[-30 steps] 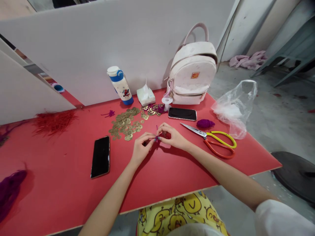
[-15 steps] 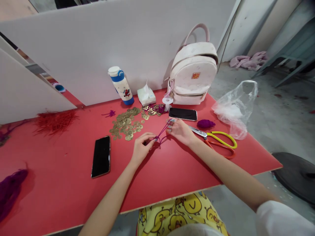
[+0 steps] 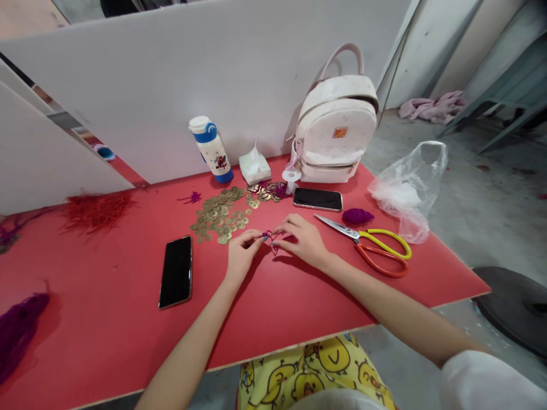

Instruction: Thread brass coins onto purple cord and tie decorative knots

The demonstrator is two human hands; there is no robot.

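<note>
A thin purple cord (image 3: 274, 248) is looped between my two hands, just above the red tabletop (image 3: 294, 296). My left hand (image 3: 244, 253) pinches one part of it between thumb and fingertips. From the other side, my right hand (image 3: 301, 240) grips it close to the left fingertips, its fingers bent. The finer loops are too small to make out. Beyond the left hand lie many brass coins with holes (image 3: 220, 210). To the right of the right hand, scissors (image 3: 356, 234) with yellow and red handles lie partly spread, near a purple yarn bundle (image 3: 358, 216).
Phones lie left (image 3: 176, 272) and behind (image 3: 317, 199) my hands. A bottle (image 3: 212, 151), tissue pack (image 3: 255, 166), white spool (image 3: 291, 179) and white backpack (image 3: 333, 134) stand along the back. A plastic bag (image 3: 405, 193) sits right; red strands (image 3: 98, 210) and purple yarn (image 3: 21, 330) lie left.
My right hand has come back toward me and left, close to the left hand. The long stretched loop of cord has drawn in short. The scissor blades now show fully.
</note>
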